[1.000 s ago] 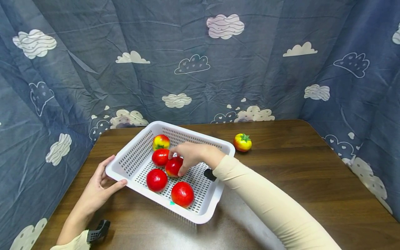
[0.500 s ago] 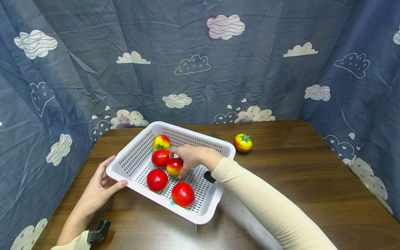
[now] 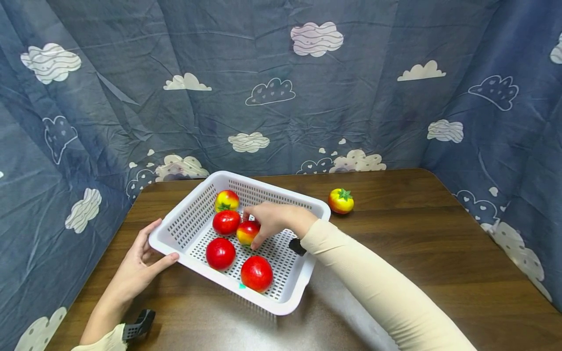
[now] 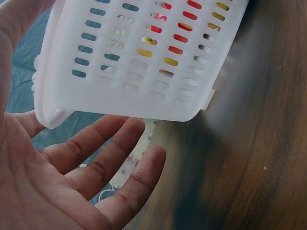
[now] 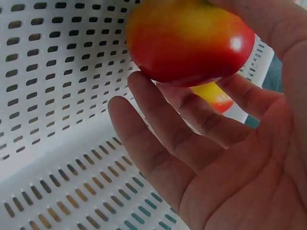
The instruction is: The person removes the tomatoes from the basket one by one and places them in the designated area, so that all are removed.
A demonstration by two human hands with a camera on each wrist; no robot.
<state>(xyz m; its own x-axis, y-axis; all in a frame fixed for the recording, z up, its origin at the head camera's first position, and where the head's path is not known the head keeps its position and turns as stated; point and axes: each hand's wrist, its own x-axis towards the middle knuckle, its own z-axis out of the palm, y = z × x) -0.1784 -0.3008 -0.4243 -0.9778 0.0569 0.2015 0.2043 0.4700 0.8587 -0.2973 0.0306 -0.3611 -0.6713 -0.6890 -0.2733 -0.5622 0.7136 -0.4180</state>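
Observation:
A white perforated plastic basket sits at an angle on the table. My left hand grips its left corner, thumb on the rim; in the left wrist view several fingers extend loosely below the basket wall. Inside the basket, my right hand holds a red-and-yellow toy tomato between thumb and fingers. The right wrist view shows that glossy tomato close up, fingertips against its underside. Around it lie red toy tomatoes and a yellow-red one with green leaves.
Another yellow-red toy tomato with a green leafy top stands on the brown wooden table, right of the basket. A blue cloth with cloud prints hangs behind and at both sides.
The toy tomato in my right hand has turned, so more of its yellow side shows, and it has shifted slightly right. My left hand and the basket stay in place.

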